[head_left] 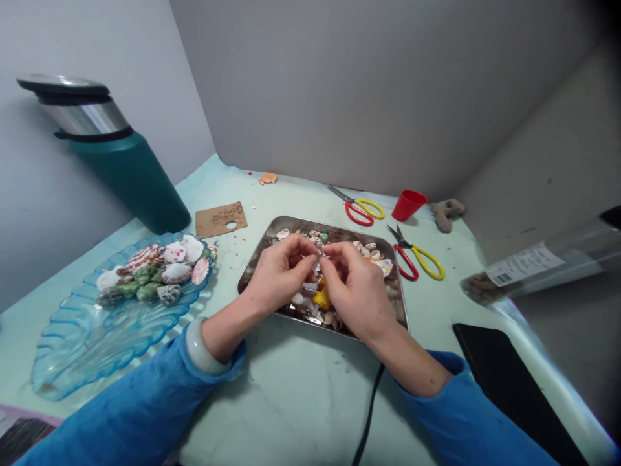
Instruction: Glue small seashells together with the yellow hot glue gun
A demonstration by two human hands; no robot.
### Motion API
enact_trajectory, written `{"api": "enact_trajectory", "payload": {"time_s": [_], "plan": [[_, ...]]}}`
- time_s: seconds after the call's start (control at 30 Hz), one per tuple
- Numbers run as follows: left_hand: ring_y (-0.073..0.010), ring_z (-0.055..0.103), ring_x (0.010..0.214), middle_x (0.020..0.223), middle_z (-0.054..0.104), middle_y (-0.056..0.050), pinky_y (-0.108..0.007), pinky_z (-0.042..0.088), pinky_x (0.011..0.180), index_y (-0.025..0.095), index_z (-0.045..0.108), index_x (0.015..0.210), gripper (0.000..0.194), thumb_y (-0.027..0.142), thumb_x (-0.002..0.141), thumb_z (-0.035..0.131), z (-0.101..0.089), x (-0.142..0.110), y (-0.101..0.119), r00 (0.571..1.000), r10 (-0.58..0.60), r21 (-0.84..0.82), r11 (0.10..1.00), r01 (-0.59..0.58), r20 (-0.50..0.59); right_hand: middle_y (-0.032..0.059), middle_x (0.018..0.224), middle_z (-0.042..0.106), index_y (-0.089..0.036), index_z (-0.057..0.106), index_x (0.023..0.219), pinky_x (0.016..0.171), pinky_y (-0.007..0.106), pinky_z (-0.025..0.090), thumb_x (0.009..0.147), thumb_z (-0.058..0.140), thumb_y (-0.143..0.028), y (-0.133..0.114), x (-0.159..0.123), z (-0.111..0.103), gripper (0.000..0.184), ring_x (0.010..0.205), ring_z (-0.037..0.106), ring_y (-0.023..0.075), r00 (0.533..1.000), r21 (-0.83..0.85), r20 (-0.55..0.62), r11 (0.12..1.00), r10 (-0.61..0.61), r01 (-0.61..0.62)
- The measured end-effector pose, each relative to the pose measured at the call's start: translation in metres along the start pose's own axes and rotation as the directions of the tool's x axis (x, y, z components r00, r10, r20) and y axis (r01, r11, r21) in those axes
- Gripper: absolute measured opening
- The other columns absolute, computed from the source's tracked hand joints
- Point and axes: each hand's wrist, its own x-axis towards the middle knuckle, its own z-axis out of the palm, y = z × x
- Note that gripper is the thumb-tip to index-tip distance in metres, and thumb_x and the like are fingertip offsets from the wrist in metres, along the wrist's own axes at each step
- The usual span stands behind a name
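Both hands meet above a metal tray (400,304) that holds many small shells. My left hand (281,270) is closed in a pinch, thumb against the fingertips. My right hand (356,285) pinches too, its fingertips almost touching those of the left. Whatever sits between the fingertips is too small to name. Beneath the hands, a yellow object (321,296) lies among the shells in the tray, partly covered by the right hand. Pale shells (383,262) show at the tray's right side, and others show behind the fingers.
To the left stand a blue shell-shaped dish (92,349) with larger shells and a teal bottle (130,175). Behind are brown cardboard (218,220), two pairs of scissors (353,202) and a red cup (408,205). A clear tube (528,265), a black flat object (509,382) and a cable (371,414) lie nearer.
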Motion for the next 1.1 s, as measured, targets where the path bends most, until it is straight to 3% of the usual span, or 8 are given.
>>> {"api": "enact_trajectory", "payload": {"time_s": [0.5, 0.7, 1.1], "plan": [[-0.0107, 0.061, 0.057, 0.075, 0.066, -0.002, -0.02, 0.048, 0.051, 0.015, 0.063, 0.094, 0.02, 0.03, 0.083, 0.057, 0.0, -0.002, 0.008, 0.997, -0.076, 0.071, 0.995, 0.074, 0.024, 0.0023, 0.078, 0.07, -0.02, 0.059, 0.094, 0.062, 0.027, 0.045, 0.088, 0.05, -0.026, -0.003, -0.001, -0.002, 0.012, 0.065, 0.064, 0.0154, 1.0, 0.064, -0.021, 0.998, -0.004, 0.005], [-0.0106, 0.056, 0.051, 0.06, 0.061, 0.0, -0.02, 0.043, 0.047, 0.014, 0.067, 0.091, 0.022, 0.031, 0.083, 0.057, 0.0, -0.003, 0.015, 0.995, -0.103, 0.129, 0.987, 0.101, 0.008, 0.0023, 0.08, 0.07, -0.02, 0.059, 0.095, 0.061, 0.027, 0.045, 0.089, 0.05, -0.027, -0.002, -0.001, -0.002, 0.012, 0.066, 0.064, 0.0148, 1.0, 0.078, -0.026, 0.997, -0.008, 0.01], [-0.0088, 0.049, 0.046, 0.053, 0.058, 0.003, -0.02, 0.04, 0.047, 0.015, 0.067, 0.086, 0.021, 0.031, 0.085, 0.055, 0.0, -0.003, 0.016, 0.999, -0.038, 0.154, 0.987, 0.036, 0.008, 0.0021, 0.083, 0.07, -0.02, 0.058, 0.098, 0.062, 0.027, 0.045, 0.09, 0.049, -0.027, -0.003, -0.002, -0.002, 0.014, 0.068, 0.064, 0.0145, 1.0, 0.105, -0.023, 0.994, -0.018, 0.02]]}}
